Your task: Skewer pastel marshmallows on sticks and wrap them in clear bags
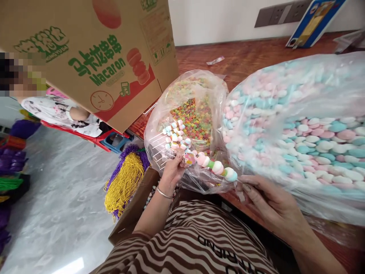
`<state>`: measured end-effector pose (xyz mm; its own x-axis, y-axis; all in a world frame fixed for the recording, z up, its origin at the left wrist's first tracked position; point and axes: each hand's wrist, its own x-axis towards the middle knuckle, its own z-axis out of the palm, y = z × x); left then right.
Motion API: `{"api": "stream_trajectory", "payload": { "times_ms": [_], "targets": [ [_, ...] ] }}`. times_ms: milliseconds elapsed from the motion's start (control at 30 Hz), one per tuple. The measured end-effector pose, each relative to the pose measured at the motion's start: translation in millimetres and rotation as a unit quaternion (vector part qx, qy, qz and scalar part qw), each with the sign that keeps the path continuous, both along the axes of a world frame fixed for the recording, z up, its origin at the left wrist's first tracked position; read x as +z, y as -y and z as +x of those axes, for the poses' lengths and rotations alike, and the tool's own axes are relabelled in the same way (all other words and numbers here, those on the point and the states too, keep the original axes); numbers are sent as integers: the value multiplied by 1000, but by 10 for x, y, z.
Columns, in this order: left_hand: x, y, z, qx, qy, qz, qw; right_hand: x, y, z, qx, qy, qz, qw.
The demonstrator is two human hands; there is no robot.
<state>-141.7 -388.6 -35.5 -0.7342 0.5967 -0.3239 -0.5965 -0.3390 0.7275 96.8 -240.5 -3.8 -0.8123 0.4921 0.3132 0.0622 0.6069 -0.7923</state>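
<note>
My left hand is closed round a bundle of thin sticks tipped with small pastel candies, in front of a clear bag of tiny multicoloured sweets. My right hand pinches the end of a skewer threaded with pink, white, green and blue marshmallows, which reaches across to my left hand. A large clear bag of pastel marshmallows lies on the wooden table just above my right hand.
A tilted cardboard box printed "Macaron" stands at the left. Gold and purple bead strings hang below it. Another person sits low at the far left. A blue package leans on the wall.
</note>
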Motion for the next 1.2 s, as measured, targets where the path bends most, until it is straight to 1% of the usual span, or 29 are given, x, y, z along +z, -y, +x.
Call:
{"api": "stream_trajectory", "payload": {
  "times_ms": [133,200,267,400,500,567,633,767,867,933,1033,1200],
  "targets": [
    [19,-95,94,-22,5,-5,1000,-18,-5,109,10,6,-10,1000],
    [40,-133,132,-31,5,-4,999,-7,-9,150,4,3,4,1000],
    [69,-171,163,-36,4,-5,999,7,-15,195,-8,-4,40,999],
    [130,-246,215,-40,-13,-20,999,23,-18,300,-45,-7,132,990],
    [142,-289,241,-46,-32,-18,998,44,-7,367,-62,-6,172,983],
    [123,-305,247,-51,-33,-19,998,71,1,398,-57,-4,167,984],
    [88,-312,245,-61,-27,-22,998,99,3,422,-53,-3,137,989],
    [34,-321,243,-69,-4,-21,997,109,-5,460,-89,-5,65,994],
    [45,-331,261,-81,4,-10,997,90,-2,467,-97,-9,36,995],
    [65,-338,279,-87,6,-5,996,84,5,460,-92,-9,28,995],
    [83,-349,306,-79,14,-6,997,86,15,446,-81,-1,31,996],
    [89,-364,333,-78,14,-6,997,92,30,452,-70,2,68,995]
  ]
}}
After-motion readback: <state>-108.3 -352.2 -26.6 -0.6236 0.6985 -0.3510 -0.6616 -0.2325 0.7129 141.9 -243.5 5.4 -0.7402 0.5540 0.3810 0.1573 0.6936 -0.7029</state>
